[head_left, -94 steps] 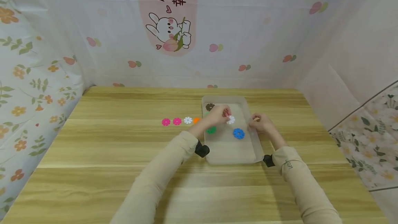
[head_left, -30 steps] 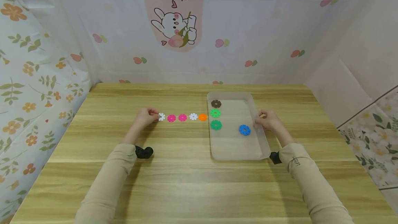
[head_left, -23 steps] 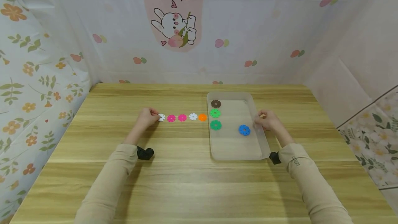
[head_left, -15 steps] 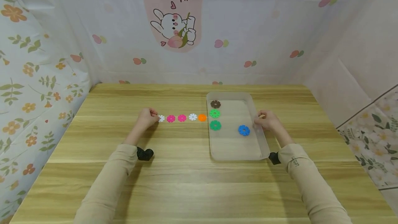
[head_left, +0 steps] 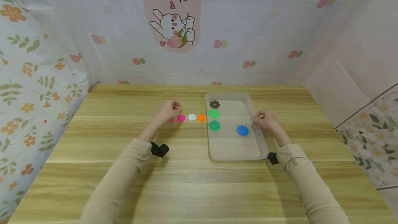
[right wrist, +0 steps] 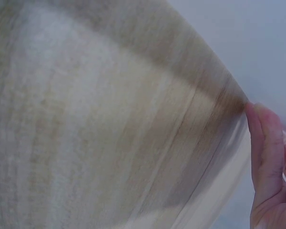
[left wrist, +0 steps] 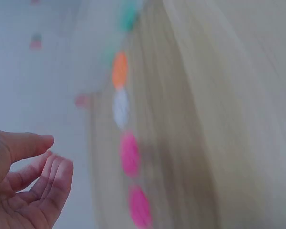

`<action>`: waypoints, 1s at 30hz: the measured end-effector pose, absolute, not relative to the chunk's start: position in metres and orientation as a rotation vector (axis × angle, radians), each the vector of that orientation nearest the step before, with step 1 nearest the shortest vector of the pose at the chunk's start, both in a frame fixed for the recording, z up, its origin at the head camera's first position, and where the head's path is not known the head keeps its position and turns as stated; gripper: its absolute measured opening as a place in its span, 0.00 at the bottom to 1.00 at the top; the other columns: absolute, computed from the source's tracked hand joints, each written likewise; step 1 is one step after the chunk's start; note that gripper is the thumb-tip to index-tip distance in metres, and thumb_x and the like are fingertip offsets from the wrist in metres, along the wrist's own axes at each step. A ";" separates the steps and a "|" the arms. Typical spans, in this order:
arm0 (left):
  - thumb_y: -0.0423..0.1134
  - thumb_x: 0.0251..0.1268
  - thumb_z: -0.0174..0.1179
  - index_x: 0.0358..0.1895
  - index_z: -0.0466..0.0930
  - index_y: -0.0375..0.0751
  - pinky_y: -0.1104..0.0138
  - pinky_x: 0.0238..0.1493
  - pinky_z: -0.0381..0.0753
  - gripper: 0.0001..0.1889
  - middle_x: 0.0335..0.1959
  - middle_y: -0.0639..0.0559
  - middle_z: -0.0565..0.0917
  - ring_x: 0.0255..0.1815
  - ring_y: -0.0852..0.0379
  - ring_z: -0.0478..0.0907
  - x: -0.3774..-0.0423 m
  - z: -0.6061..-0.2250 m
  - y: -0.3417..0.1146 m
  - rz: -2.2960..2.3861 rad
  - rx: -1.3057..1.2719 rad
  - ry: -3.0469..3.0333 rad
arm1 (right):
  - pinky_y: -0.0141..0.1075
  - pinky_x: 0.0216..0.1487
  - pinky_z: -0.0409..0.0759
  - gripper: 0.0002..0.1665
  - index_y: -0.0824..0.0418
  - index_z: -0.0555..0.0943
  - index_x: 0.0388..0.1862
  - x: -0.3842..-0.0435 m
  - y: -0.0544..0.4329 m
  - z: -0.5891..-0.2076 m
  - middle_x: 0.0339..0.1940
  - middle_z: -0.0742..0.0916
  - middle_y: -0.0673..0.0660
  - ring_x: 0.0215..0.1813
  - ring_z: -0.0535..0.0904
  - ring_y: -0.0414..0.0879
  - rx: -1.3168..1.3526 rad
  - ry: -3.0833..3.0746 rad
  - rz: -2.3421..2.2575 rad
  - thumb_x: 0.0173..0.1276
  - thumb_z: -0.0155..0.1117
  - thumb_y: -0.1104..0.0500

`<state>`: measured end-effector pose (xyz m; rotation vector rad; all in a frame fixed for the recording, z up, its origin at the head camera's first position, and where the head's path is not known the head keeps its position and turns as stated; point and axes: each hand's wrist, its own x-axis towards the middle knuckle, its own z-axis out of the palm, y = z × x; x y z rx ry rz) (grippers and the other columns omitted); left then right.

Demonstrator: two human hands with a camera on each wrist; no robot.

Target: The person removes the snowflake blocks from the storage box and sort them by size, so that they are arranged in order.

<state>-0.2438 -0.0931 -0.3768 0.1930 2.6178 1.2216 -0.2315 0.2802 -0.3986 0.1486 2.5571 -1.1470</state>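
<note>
My left hand [head_left: 168,111] is in the air over the left end of a row of notched plastic snowflake discs, its fingers loosely bent with nothing between them in the left wrist view. Below it show a pink disc [head_left: 181,118] and part of another pink disc [left wrist: 140,207]; the white disc at the row's left end is hidden. Rightward follow a white disc [head_left: 191,117] and an orange disc [head_left: 201,118], the latter beside the tray. With my right hand [head_left: 265,120] I pinch the right rim of the translucent plastic tray [head_left: 234,153].
Inside the tray lie a brown disc [head_left: 214,104], a light green disc [head_left: 213,113] and a darker green disc [head_left: 214,125] along the left wall, plus a blue disc [head_left: 243,130] nearer the right. Patterned cloth [head_left: 236,27] hangs behind the wooden table [head_left: 192,189].
My left hand took a white disc from the tray, set it down at the row's left end, let go and has moved back rightward. The right hand has stayed on the tray's rim.
</note>
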 end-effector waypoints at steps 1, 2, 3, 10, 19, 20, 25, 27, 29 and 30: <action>0.35 0.63 0.52 0.49 0.72 0.28 0.66 0.43 0.75 0.15 0.42 0.40 0.76 0.42 0.51 0.73 -0.245 -0.374 -0.085 1.213 0.221 2.614 | 0.33 0.27 0.78 0.12 0.70 0.70 0.43 -0.231 0.280 -0.399 0.32 0.79 0.58 0.28 0.75 0.42 0.146 2.556 -1.149 0.63 0.52 0.64; 0.35 0.63 0.52 0.49 0.73 0.28 0.66 0.44 0.75 0.15 0.42 0.40 0.76 0.43 0.50 0.73 -0.245 -0.372 -0.077 1.203 0.250 2.612 | 0.33 0.27 0.78 0.12 0.69 0.70 0.43 -0.231 0.280 -0.399 0.32 0.79 0.58 0.28 0.75 0.42 0.147 2.557 -1.147 0.63 0.52 0.63; 0.35 0.63 0.52 0.48 0.74 0.29 0.66 0.45 0.76 0.14 0.42 0.40 0.77 0.43 0.50 0.74 -0.246 -0.371 -0.069 1.192 0.274 2.611 | 0.33 0.27 0.78 0.12 0.69 0.70 0.43 -0.231 0.280 -0.399 0.32 0.79 0.58 0.28 0.75 0.42 0.152 2.558 -1.146 0.62 0.52 0.63; 0.33 0.62 0.54 0.45 0.75 0.30 0.68 0.44 0.76 0.11 0.42 0.40 0.78 0.42 0.51 0.74 -0.249 -0.363 -0.015 1.184 0.421 2.536 | 0.32 0.25 0.77 0.12 0.70 0.70 0.43 -0.231 0.279 -0.399 0.31 0.80 0.57 0.25 0.74 0.40 0.160 2.560 -1.151 0.62 0.52 0.64; 0.37 0.61 0.58 0.46 0.75 0.34 0.69 0.38 0.74 0.13 0.42 0.44 0.79 0.38 0.56 0.73 -0.251 -0.360 0.048 0.984 0.582 2.499 | 0.32 0.26 0.77 0.12 0.70 0.70 0.44 -0.231 0.278 -0.400 0.33 0.80 0.59 0.26 0.74 0.40 0.169 2.562 -1.159 0.63 0.53 0.63; 0.37 0.60 0.59 0.46 0.76 0.34 0.68 0.39 0.74 0.13 0.43 0.45 0.79 0.39 0.55 0.73 -0.252 -0.362 0.054 0.955 0.581 2.492 | 0.32 0.26 0.77 0.12 0.70 0.70 0.44 -0.231 0.278 -0.400 0.33 0.80 0.60 0.26 0.74 0.40 0.167 2.559 -1.164 0.64 0.53 0.63; 0.41 0.55 0.62 0.43 0.77 0.39 0.68 0.39 0.75 0.14 0.41 0.50 0.79 0.36 0.57 0.73 -0.271 -0.397 0.090 0.749 0.646 2.553 | 0.32 0.25 0.77 0.12 0.70 0.70 0.43 -0.231 0.278 -0.400 0.33 0.80 0.60 0.24 0.73 0.39 0.179 2.560 -1.157 0.63 0.53 0.64; 0.44 0.53 0.65 0.42 0.77 0.41 0.70 0.38 0.74 0.16 0.40 0.54 0.79 0.35 0.60 0.73 -0.289 -0.431 0.108 0.665 0.684 2.577 | 0.31 0.25 0.77 0.12 0.70 0.70 0.43 -0.231 0.279 -0.399 0.32 0.80 0.59 0.24 0.73 0.39 0.182 2.566 -1.145 0.63 0.53 0.64; 0.49 0.48 0.68 0.42 0.76 0.44 0.72 0.39 0.74 0.20 0.42 0.57 0.78 0.37 0.61 0.73 -0.306 -0.461 0.123 0.609 0.697 2.554 | 0.31 0.25 0.76 0.12 0.70 0.70 0.43 -0.232 0.280 -0.399 0.31 0.80 0.58 0.23 0.73 0.39 0.187 2.566 -1.140 0.63 0.53 0.64; 0.50 0.46 0.69 0.41 0.76 0.45 0.72 0.38 0.74 0.21 0.40 0.58 0.78 0.37 0.62 0.73 -0.313 -0.472 0.128 0.595 0.708 2.534 | 0.31 0.25 0.77 0.12 0.70 0.70 0.43 -0.232 0.281 -0.399 0.31 0.80 0.58 0.23 0.73 0.39 0.188 2.564 -1.140 0.63 0.53 0.64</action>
